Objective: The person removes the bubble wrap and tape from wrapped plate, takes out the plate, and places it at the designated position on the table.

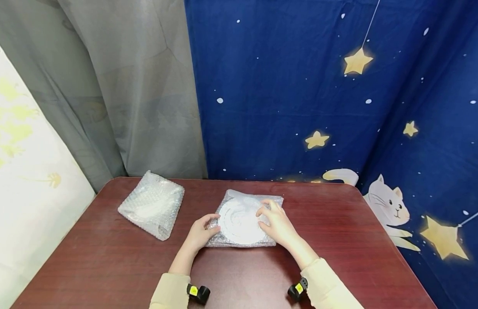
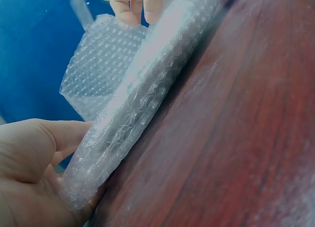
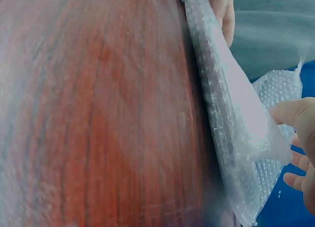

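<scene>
A round white plate-like disc (image 1: 240,223) with faint ring marks shows at the middle of a bubble-wrap package (image 1: 246,243) on the table. Whether film covers its top, I cannot tell. Around the package's left end, my left hand (image 1: 200,233) grips with thumb above and fingers partly hidden beneath, also seen in the left wrist view. My right hand (image 1: 278,225) rests on the package's right side, its bent fingers apart and touching the top near the disc's rim. Behind those fingers, a bubble-wrap flap (image 3: 278,89) stands up in the right wrist view.
Another flat bubble-wrap package (image 1: 154,205) lies at the table's back left. The dark red table (image 1: 239,274) reaches back to a grey curtain (image 1: 146,107) and a blue star-patterned curtain (image 1: 277,86).
</scene>
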The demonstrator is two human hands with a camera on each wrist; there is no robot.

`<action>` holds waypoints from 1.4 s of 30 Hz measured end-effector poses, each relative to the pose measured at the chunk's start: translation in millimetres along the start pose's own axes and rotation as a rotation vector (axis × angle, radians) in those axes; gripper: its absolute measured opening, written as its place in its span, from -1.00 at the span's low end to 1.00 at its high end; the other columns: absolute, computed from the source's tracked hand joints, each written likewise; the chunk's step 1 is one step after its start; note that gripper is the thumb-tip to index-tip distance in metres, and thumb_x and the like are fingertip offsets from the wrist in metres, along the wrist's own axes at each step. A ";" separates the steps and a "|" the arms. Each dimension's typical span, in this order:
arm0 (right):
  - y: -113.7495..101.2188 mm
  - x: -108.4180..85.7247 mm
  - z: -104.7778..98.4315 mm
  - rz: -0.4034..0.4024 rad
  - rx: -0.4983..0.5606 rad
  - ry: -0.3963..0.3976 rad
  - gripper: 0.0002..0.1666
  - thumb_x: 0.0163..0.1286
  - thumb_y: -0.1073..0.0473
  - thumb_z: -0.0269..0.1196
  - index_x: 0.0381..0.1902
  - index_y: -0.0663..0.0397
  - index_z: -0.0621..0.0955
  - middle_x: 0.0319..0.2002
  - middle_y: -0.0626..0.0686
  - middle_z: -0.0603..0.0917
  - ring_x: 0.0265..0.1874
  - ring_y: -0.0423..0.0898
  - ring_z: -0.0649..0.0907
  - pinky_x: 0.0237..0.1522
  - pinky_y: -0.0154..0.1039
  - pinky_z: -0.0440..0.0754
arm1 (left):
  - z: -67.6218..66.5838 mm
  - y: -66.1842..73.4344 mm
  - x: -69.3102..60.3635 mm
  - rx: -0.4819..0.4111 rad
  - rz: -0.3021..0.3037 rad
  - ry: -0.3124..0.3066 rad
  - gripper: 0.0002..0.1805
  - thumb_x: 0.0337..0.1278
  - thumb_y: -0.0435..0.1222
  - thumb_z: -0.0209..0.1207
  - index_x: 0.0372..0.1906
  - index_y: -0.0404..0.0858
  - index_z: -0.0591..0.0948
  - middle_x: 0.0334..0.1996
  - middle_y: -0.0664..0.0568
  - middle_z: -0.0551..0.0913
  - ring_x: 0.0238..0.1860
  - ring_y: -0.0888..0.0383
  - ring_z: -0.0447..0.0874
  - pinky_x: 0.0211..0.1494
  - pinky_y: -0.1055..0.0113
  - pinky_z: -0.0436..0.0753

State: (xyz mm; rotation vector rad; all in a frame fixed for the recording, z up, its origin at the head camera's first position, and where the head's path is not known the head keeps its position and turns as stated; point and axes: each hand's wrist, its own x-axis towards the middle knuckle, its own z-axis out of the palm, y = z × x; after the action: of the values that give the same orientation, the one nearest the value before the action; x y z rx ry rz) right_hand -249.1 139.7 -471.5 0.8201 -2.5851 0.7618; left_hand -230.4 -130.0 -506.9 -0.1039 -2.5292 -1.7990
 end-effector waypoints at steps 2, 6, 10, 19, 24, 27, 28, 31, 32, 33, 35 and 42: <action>1.7 -0.3 -0.5 0.037 0.007 -0.006 -0.74 0.08 0.26 0.41 -0.24 -0.01 0.63 0.17 0.19 0.44 0.17 0.18 0.42 0.16 0.20 0.30 | -0.3 0.0 -0.4 -0.001 0.004 -0.003 -0.62 0.02 -0.47 0.30 0.02 -0.34 0.63 -0.55 0.08 0.34 -0.57 0.22 0.17 -0.43 0.37 0.26; 5.2 0.0 -0.3 0.095 0.012 0.005 -0.62 0.09 0.21 0.41 -0.08 0.03 0.65 0.25 0.21 0.37 0.22 0.23 0.37 0.16 0.25 0.28 | -0.5 0.2 -0.1 -0.003 -0.004 -0.008 -0.62 0.04 -0.46 0.30 0.04 -0.34 0.62 -0.63 0.12 0.18 -0.59 0.24 0.14 -0.46 0.37 0.24; 9.9 0.6 0.9 0.148 0.028 0.014 -0.50 0.12 0.16 0.41 0.07 0.04 0.61 0.32 0.23 0.30 0.28 0.28 0.29 0.18 0.31 0.24 | -0.5 0.7 0.5 -0.007 0.001 -0.008 -0.62 0.04 -0.47 0.29 0.04 -0.35 0.62 -0.65 0.14 0.16 -0.60 0.25 0.13 -0.47 0.38 0.23; 21.4 2.9 1.4 0.261 0.159 -0.005 -0.41 0.27 0.11 0.31 0.26 0.05 0.50 0.40 0.20 0.17 0.32 0.21 0.24 0.16 0.23 0.33 | 0.3 -2.1 2.2 0.002 0.010 -0.003 -0.61 0.04 -0.46 0.29 0.05 -0.33 0.61 -0.63 0.12 0.19 -0.61 0.27 0.11 -0.47 0.38 0.24; 29.6 4.6 2.3 0.291 0.191 -0.030 -0.39 0.32 0.09 0.27 0.31 0.07 0.45 0.41 0.21 0.17 0.33 0.22 0.25 0.20 0.19 0.31 | -2.6 19.3 -8.0 0.000 0.017 -0.015 -0.62 0.08 -0.49 0.25 0.06 -0.44 0.58 -0.35 -0.12 0.55 -0.50 0.20 0.23 -0.35 0.36 0.30; 33.5 5.3 2.9 0.306 0.213 -0.043 -0.37 0.36 0.05 0.22 0.34 0.12 0.41 0.42 0.23 0.16 0.37 0.23 0.20 0.26 0.19 0.22 | -2.8 23.9 -9.6 -0.003 0.012 -0.017 -0.62 0.08 -0.50 0.24 0.06 -0.48 0.56 -0.10 -0.29 0.59 -0.35 0.09 0.35 -0.25 0.31 0.38; 34.7 5.6 3.2 0.316 0.225 -0.044 -0.37 0.38 0.04 0.20 0.35 0.12 0.40 0.43 0.24 0.16 0.38 0.23 0.18 0.27 0.20 0.19 | -2.2 19.8 -8.1 -0.002 0.017 -0.013 -0.62 0.08 -0.49 0.25 0.06 -0.46 0.57 -0.01 -0.29 0.58 -0.27 0.07 0.40 -0.19 0.30 0.40; 38.2 5.8 4.2 0.349 0.264 -0.045 -0.40 0.45 0.02 0.13 0.36 0.14 0.38 0.43 0.26 0.16 0.40 0.23 0.13 0.29 0.21 0.12 | 0.7 2.0 -0.9 0.000 0.015 0.000 -0.62 0.11 -0.42 0.26 0.07 -0.38 0.60 0.05 -0.23 0.59 -0.08 0.03 0.48 -0.05 0.21 0.45; 39.7 5.8 4.9 0.362 0.277 -0.044 -0.41 0.47 0.02 0.10 0.37 0.14 0.37 0.43 0.26 0.17 0.40 0.23 0.12 0.30 0.21 0.10 | 1.3 -1.1 0.1 0.004 0.019 0.004 -0.63 0.12 -0.40 0.26 0.07 -0.36 0.60 0.07 -0.21 0.58 -0.01 0.02 0.49 0.00 0.18 0.46; 40.6 5.8 5.2 0.374 0.290 -0.042 -0.42 0.49 0.02 0.07 0.37 0.15 0.37 0.42 0.26 0.18 0.40 0.23 0.11 0.31 0.21 0.08 | 1.5 -2.8 0.8 0.006 0.016 0.005 -0.64 0.14 -0.39 0.24 0.06 -0.35 0.61 0.07 -0.20 0.58 0.00 0.00 0.49 0.02 0.14 0.45; 42.1 5.6 5.9 0.391 0.310 -0.037 -0.44 0.52 0.03 0.02 0.37 0.16 0.37 0.41 0.26 0.20 0.40 0.23 0.10 0.32 0.21 0.05 | 1.3 -3.6 0.9 0.015 0.020 0.011 -0.67 0.19 -0.35 0.21 0.06 -0.34 0.62 0.07 -0.19 0.59 0.05 -0.03 0.50 0.07 0.09 0.45; 45.5 1.0 8.8 0.402 0.328 -0.012 -0.47 0.51 0.09 0.03 0.34 0.21 0.40 0.35 0.28 0.31 0.36 0.20 0.23 0.31 0.15 0.13 | 1.3 -3.7 0.6 0.001 0.012 0.032 -0.72 0.34 -0.33 0.06 0.02 -0.37 0.63 0.03 -0.20 0.62 0.14 -0.11 0.48 0.20 -0.02 0.38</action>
State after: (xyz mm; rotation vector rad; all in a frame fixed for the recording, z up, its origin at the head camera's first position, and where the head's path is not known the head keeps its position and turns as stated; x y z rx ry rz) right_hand -278.7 165.7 -496.0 0.3821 -2.7081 1.3249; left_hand -231.3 -129.9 -510.7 -0.0900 -2.5025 -1.7799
